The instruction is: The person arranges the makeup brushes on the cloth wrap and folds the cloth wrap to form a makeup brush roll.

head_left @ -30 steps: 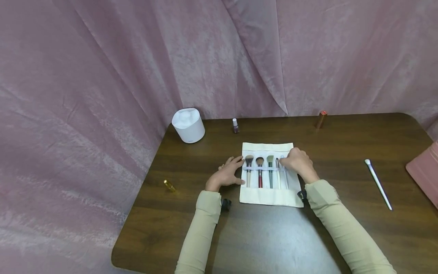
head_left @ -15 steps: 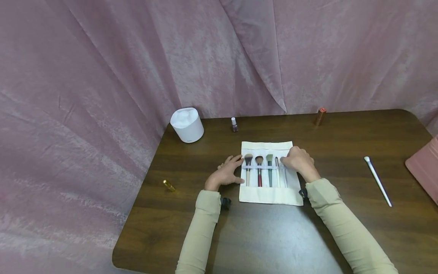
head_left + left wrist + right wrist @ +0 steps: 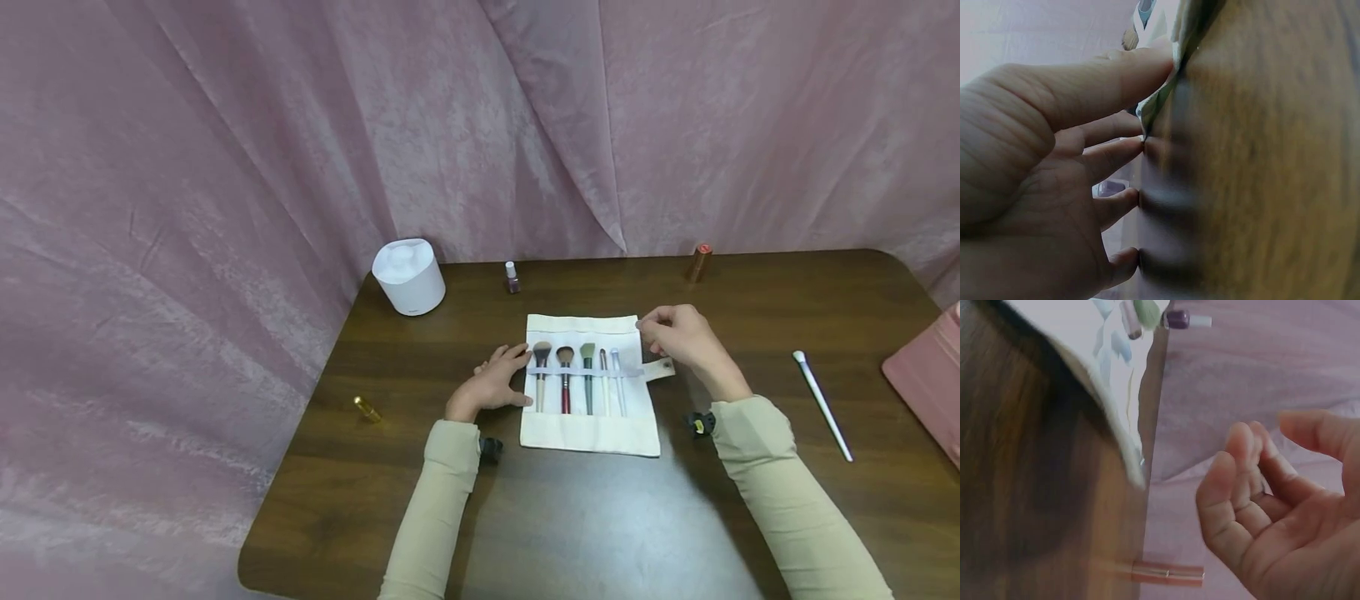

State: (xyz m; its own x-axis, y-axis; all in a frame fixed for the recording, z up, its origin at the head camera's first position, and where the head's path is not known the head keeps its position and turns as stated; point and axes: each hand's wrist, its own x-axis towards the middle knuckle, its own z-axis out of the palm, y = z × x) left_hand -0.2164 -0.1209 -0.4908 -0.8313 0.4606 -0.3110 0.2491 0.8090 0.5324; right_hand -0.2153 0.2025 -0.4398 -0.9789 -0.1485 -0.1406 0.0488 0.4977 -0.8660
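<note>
A cream fabric brush roll (image 3: 588, 433) lies unfolded on the table, with several makeup brushes under its elastic band. Among them are a red-handled brush (image 3: 566, 392) and a green one (image 3: 588, 379); a clear-handled brush (image 3: 618, 387) is rightmost. My left hand (image 3: 491, 385) rests along the roll's left edge, fingers spread; the left wrist view has thumb and fingertips at the fabric's edge. By the roll's upper right corner is my right hand (image 3: 686, 342). Its fingers are loosely bent with nothing between them in the right wrist view. A small tab (image 3: 660, 369) sticks out below it.
To the right lie a white brush (image 3: 823, 406) and a pink case (image 3: 926, 379). Along the back stand a white container (image 3: 410, 279), a nail polish bottle (image 3: 513, 279) and a copper tube (image 3: 699, 264). A gold tube (image 3: 367, 408) lies at left.
My right hand has come away from the clear-handled brush, moving right and slightly up to the roll's corner. That brush and the side tab are now visible. My left hand stays put.
</note>
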